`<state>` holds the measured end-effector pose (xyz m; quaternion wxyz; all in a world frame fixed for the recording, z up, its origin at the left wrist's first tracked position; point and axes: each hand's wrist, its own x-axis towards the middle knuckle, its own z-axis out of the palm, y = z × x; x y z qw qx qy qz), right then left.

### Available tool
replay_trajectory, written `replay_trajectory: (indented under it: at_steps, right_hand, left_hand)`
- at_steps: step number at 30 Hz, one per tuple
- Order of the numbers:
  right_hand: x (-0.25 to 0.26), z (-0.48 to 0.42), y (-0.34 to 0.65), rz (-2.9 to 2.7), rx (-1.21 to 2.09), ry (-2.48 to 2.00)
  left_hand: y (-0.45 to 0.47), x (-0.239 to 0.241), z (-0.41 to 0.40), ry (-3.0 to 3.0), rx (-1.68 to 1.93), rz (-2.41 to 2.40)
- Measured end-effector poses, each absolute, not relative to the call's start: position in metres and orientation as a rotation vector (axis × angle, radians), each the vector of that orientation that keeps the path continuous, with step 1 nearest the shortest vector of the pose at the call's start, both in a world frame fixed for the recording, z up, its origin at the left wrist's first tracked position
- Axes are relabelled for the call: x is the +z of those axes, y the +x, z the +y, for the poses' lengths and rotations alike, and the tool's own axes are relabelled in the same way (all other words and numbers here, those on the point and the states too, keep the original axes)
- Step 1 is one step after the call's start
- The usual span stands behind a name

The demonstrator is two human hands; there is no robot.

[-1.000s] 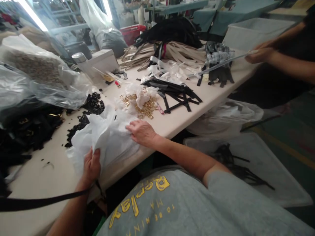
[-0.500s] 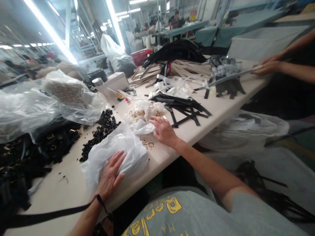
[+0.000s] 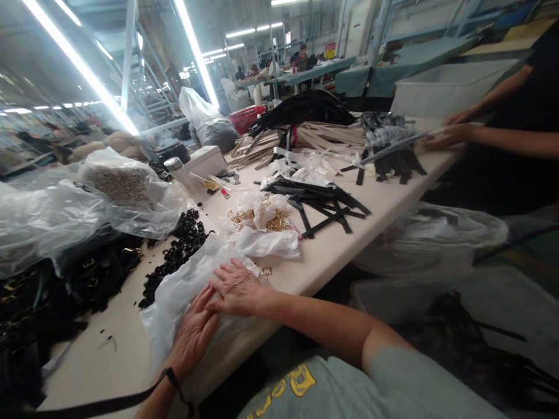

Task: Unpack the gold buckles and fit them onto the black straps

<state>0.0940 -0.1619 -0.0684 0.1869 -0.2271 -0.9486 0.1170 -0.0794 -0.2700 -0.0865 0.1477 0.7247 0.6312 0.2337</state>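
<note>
Resting left hand [image 3: 195, 330] and right hand [image 3: 239, 286] together, flat and touching, on a crumpled white sheet [image 3: 172, 304] along the counter [image 3: 94, 375] edge, just beside a heap of small black loops [image 3: 177, 249] and near some gold buckles [image 3: 278, 222].

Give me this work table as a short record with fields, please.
Left hand: palm down on crumpled white sheeting
Right hand: on that sheeting, touching the left
Left of sheeting: small black pieces
Beyond hands: gold-coloured buckles amid white wrapping
Farther right: black strips
Far right: a co-worker's arm
</note>
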Motion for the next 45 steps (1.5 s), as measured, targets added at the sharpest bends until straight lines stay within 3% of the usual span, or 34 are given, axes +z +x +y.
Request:
replay_trajectory:
  at_steps: [3, 6, 11, 15, 19, 25, 30, 39, 45]
  right_hand:
    - [-0.077, -0.146, 0.112, -2.706, 0.263, -0.610]
    - [-0.083, -0.146, 0.115, -2.732, 0.240, -0.555]
    - [-0.090, -0.149, 0.110, -2.707, 0.233, -0.557]
    - [-0.089, -0.148, 0.110, -2.693, 0.239, -0.558]
    - [-0.085, -0.147, 0.110, -2.705, 0.258, -0.547]
    - [-0.081, -0.150, 0.110, -2.754, 0.247, -0.600]
    - [-0.077, -0.147, 0.111, -2.797, 0.149, -0.601]
    - [-0.079, -0.146, 0.111, -2.770, 0.158, -0.553]
    - [-0.083, -0.144, 0.110, -2.759, 0.278, -0.526]
  left_hand:
    - [-0.088, -0.086, -0.267, 1.841, 0.798, 1.867]
    - [-0.094, -0.089, -0.263, 1.327, 1.141, 1.994]
    - [-0.107, -0.069, -0.246, 0.626, 1.461, 1.843]
    - [-0.101, -0.026, -0.214, 1.046, 1.368, 1.982]
    - [-0.063, 0.004, -0.159, 1.409, 1.489, 1.695]
    - [-0.006, -0.022, -0.099, 1.287, 1.637, 1.328]
    - [-0.014, -0.058, -0.092, 0.968, 1.621, 1.248]
    - [-0.027, -0.023, -0.041, 0.467, 1.665, 1.208]
    - [-0.010, -0.040, -0.039, 0.720, 1.815, 1.209]
